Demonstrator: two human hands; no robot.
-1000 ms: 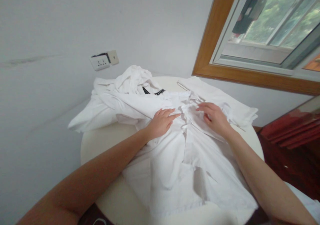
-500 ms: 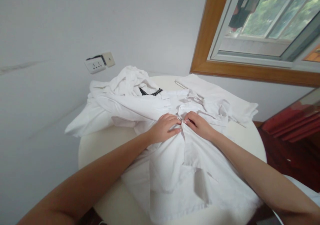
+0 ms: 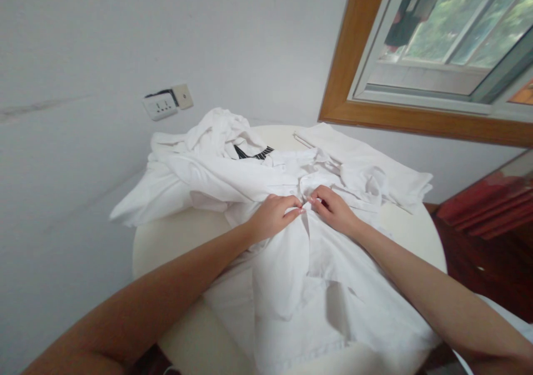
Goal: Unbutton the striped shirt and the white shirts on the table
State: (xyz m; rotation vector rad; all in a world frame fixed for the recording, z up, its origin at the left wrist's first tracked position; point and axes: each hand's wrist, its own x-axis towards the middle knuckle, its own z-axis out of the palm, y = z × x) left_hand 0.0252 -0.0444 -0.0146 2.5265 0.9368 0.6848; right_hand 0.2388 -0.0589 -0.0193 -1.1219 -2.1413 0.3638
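Observation:
A white shirt point(image 3: 283, 286) lies spread over the round table, its hem towards me and its sleeves out to both sides. Near its middle, my left hand point(image 3: 275, 215) pinches one front edge between thumb and fingers. Close beside it, my right hand point(image 3: 332, 208) grips the other front edge, and the fingertips of both hands almost meet. Whether a button sits between them is too small to tell. Dark striped trim point(image 3: 254, 153) shows at the collar. The left sleeve side is bunched up against the wall.
The cream round table point(image 3: 166, 247) stands against a white wall with a power socket point(image 3: 160, 106). A wood-framed window point(image 3: 347, 64) is at upper right. Red fabric point(image 3: 487, 203) hangs above the dark floor at right. Something white shows at the lower right edge.
The fingers of my left hand have shifted slightly and drawn closer together at the shirt's edge. Both hands stay in the same place on the shirt; the view has moved a little.

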